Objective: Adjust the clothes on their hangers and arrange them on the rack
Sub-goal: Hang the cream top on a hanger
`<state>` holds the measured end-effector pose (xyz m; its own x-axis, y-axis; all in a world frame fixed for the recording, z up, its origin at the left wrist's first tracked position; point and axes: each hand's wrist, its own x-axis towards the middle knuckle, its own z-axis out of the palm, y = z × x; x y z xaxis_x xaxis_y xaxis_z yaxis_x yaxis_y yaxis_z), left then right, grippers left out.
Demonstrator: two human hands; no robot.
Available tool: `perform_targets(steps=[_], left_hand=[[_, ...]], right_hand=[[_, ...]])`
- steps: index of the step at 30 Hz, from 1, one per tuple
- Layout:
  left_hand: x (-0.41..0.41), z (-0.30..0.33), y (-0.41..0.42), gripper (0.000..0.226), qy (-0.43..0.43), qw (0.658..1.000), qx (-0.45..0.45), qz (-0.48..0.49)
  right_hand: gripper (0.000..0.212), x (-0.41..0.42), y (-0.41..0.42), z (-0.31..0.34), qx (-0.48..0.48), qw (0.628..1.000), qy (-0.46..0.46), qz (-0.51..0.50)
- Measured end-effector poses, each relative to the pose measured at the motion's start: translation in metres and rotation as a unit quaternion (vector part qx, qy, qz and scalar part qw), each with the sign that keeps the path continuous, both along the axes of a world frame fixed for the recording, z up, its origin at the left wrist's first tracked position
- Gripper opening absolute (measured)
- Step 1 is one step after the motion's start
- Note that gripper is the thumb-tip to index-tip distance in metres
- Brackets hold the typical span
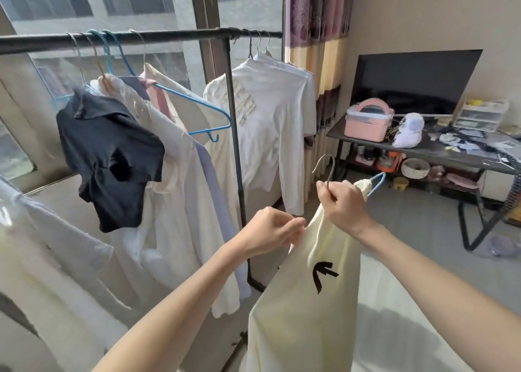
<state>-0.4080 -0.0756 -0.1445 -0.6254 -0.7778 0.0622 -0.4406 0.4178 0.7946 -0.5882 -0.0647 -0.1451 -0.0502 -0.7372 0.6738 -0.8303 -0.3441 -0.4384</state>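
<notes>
Low in the centre of the frame, the cream garment with a black arrow mark (310, 301) hangs off the rack, held up between 2 hands. The right hand (342, 203) is clamped around the neck of a hanger (376, 181), whose grey metal hook curls up just above the fist while 1 pale blue arm pokes out to the right of the cloth. The left hand (272, 227) pinches the garment's upper left edge, fingers closed tight on the fabric.

The step in hand looks like seating the cloth squarely on the hanger. To do it well, the right hand should hold the hook steady and upright while the left draws the shoulder seam over the hidden left arm until both sides sit level; whether that arm is already inside the cloth cannot be told. Pulling too hard risks dragging the right shoulder off its exposed tip.

Further back, the black rack rail (169, 37) crosses the upper frame. An empty blue hanger (197, 105) juts out among the dark polo shirt (110, 157) and pale shirts on the left; a white long-sleeved top (270, 123) hangs right of the upright. The gap between them seems a fair spot to hook the garment next.
</notes>
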Motion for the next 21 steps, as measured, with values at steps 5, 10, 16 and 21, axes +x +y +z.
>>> perform_targets(steps=[5,10,16,21], left_hand=[[0.022,-0.014,-0.025,0.028,-0.048,0.999,-0.005,0.007],[0.013,-0.026,-0.026,0.059,-0.06,0.994,0.041,-0.082],[-0.008,-0.033,-0.02,0.04,-0.061,0.983,0.012,-0.172],[0.01,-0.034,-0.032,0.027,-0.02,0.997,0.035,-0.061]], right_hand=[[0.036,0.005,0.001,0.005,-0.046,0.991,-0.113,0.053],[0.032,0.015,0.0,0.015,-0.045,0.973,-0.21,0.08],[0.034,0.021,0.006,0.026,-0.057,0.961,-0.249,0.103],[0.039,0.0,0.01,0.019,-0.049,0.989,-0.132,0.036]])
